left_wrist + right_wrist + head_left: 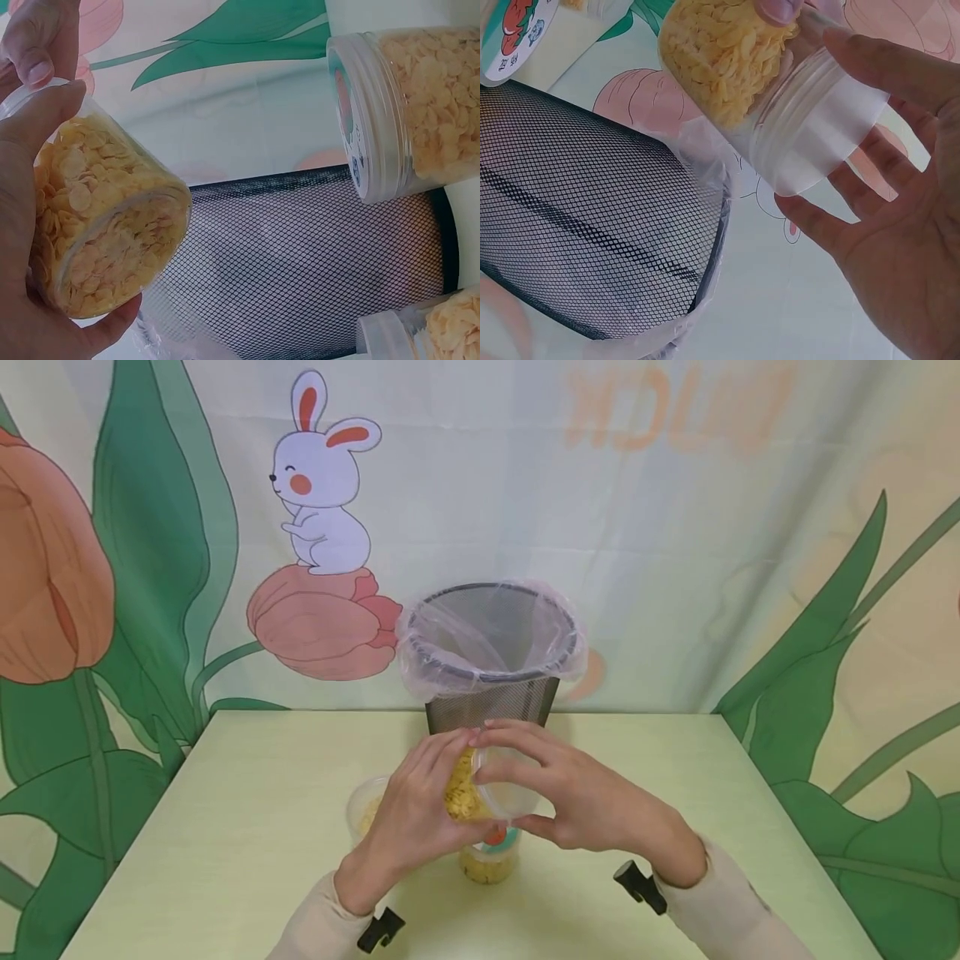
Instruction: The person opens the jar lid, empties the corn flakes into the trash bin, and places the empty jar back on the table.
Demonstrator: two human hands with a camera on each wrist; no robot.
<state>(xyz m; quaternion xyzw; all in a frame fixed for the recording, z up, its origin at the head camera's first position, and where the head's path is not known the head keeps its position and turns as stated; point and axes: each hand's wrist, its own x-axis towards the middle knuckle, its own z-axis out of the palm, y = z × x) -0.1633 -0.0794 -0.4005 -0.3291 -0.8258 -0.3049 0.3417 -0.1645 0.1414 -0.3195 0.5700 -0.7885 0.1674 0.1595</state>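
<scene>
A clear plastic jar of yellow flakes (461,792) is held tilted on its side above the table. My left hand (408,802) grips the jar's body, with the thumb and fingers spread round it. Around the whitish screw lid (825,131) curl the thumb and fingertips of my right hand (600,789); the lid is on the jar. Below the hands stands a second jar of flakes (442,109), with a printed label on its lid. A third flake container (366,806) is partly hidden behind my left hand.
A black mesh waste bin (491,706) stands at the table's back edge, lined with a thin pink plastic bag (420,664). Behind the pale green table (247,827) hangs a curtain (645,552) printed with a rabbit and tulips.
</scene>
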